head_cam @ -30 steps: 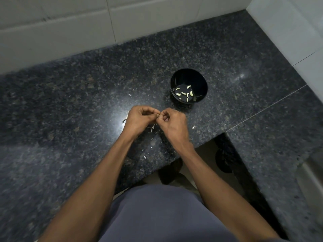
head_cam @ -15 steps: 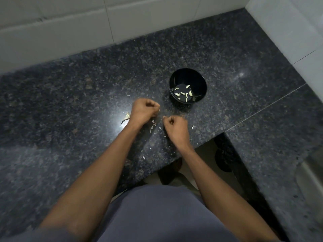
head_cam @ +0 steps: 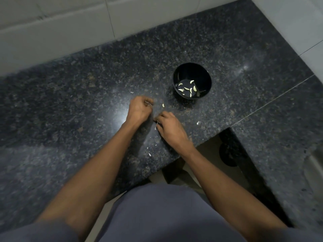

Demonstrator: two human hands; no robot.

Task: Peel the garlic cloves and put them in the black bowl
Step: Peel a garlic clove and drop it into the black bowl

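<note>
The left hand (head_cam: 139, 110) is curled, pinching a thin bit of garlic skin (head_cam: 148, 103). The right hand (head_cam: 168, 127) pinches small skin scraps (head_cam: 157, 122) on the dark surface (head_cam: 70, 102). One peeled clove (head_cam: 163, 105) lies between the hands and the black bowl (head_cam: 192, 81), which holds several cloves (head_cam: 187, 88)

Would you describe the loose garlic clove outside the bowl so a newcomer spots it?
Start at the black bowl on the granite counter. The loose clove lies on bare counter between it and the left hand. It is plump and pale, unlike the thin peel scraps.
</note>
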